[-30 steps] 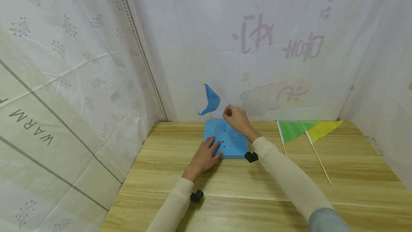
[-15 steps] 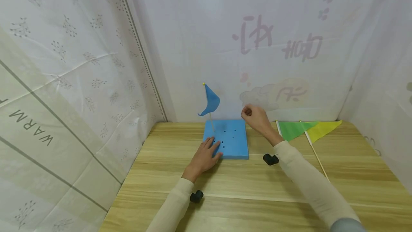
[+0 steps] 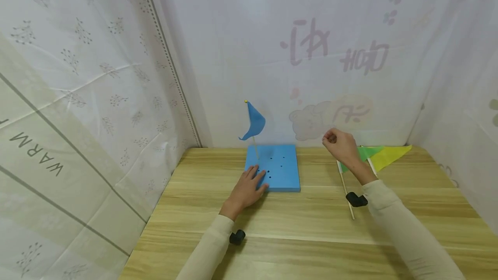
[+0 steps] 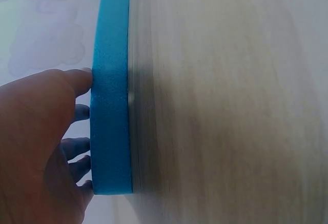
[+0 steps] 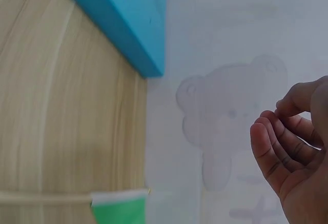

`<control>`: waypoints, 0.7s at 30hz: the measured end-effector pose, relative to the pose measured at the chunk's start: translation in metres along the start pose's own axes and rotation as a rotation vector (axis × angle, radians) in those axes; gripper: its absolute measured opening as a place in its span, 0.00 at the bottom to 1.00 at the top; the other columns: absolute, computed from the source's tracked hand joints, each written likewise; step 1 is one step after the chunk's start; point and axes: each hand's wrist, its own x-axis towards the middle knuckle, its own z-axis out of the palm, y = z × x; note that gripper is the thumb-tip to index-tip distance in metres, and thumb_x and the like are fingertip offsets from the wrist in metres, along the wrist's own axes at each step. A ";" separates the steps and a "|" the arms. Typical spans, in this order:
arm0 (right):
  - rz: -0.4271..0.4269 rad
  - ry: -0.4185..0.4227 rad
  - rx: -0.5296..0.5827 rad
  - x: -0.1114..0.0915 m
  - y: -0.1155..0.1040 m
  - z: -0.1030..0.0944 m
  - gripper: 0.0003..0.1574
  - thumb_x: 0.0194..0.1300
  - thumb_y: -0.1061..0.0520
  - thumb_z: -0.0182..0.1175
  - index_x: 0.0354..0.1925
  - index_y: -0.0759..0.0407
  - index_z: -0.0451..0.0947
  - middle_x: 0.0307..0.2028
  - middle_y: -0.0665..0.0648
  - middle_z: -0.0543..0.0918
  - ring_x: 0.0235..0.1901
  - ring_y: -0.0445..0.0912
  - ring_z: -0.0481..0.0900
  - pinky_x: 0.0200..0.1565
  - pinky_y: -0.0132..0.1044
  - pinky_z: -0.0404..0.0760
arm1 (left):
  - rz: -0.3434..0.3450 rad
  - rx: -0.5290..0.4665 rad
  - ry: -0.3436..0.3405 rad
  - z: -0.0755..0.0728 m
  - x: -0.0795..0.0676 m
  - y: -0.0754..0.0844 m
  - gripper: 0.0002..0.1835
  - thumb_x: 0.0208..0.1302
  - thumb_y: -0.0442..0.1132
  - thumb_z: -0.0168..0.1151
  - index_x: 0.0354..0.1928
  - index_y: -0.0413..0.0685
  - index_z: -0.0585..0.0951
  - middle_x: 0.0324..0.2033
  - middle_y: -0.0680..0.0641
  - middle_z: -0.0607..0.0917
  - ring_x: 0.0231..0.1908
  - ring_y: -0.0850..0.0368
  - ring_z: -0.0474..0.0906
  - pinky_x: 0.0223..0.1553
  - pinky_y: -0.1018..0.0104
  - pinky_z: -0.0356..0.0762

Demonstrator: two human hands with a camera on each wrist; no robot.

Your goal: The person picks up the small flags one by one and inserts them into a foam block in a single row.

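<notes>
A blue pennant flag (image 3: 256, 120) on a thin stick with a yellow tip stands in a thick blue foam board (image 3: 285, 180) dotted with small holes. My left hand (image 3: 246, 188) lies spread on the board's front left part, and in the left wrist view its fingertips press the top face. Up at the right, my right hand (image 3: 342, 146) hovers in front of a green pennant flag (image 3: 366, 152), covering part of it. In the right wrist view the right fingers are curled, thumb against forefinger, with nothing held between them.
Partly under the green flag lies a yellow pennant flag (image 3: 392, 157), its stick mostly behind the right arm. The wooden table (image 3: 292, 245) ends at a printed cloth curtain (image 3: 233, 46) behind and at both sides. Black devices sit at both wrists.
My right hand has moved right, away from the blue flag and over to the green flag, its fingers still curled. The left hand and the board have stayed in place.
</notes>
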 end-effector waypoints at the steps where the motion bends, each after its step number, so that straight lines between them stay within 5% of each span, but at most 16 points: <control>1: 0.008 -0.004 -0.006 -0.003 0.003 -0.004 0.10 0.77 0.59 0.59 0.43 0.65 0.84 0.36 0.65 0.89 0.35 0.58 0.87 0.39 0.53 0.86 | 0.000 -0.001 0.001 0.000 0.000 0.000 0.32 0.84 0.55 0.53 0.82 0.50 0.67 0.83 0.38 0.59 0.84 0.36 0.51 0.84 0.40 0.54; 10: 0.095 -0.054 -0.040 -0.028 0.025 -0.028 0.11 0.77 0.57 0.60 0.44 0.64 0.84 0.37 0.64 0.89 0.38 0.57 0.86 0.41 0.50 0.84 | 0.006 -0.006 0.005 -0.001 -0.001 0.001 0.32 0.84 0.55 0.54 0.81 0.50 0.68 0.83 0.37 0.59 0.84 0.36 0.52 0.83 0.38 0.54; 21: 0.146 -0.132 -0.081 -0.057 0.043 -0.032 0.13 0.76 0.56 0.60 0.43 0.67 0.84 0.38 0.66 0.89 0.37 0.57 0.86 0.35 0.43 0.83 | -0.001 -0.010 0.007 -0.001 -0.002 0.002 0.32 0.83 0.55 0.54 0.81 0.49 0.68 0.83 0.37 0.59 0.84 0.36 0.52 0.83 0.38 0.54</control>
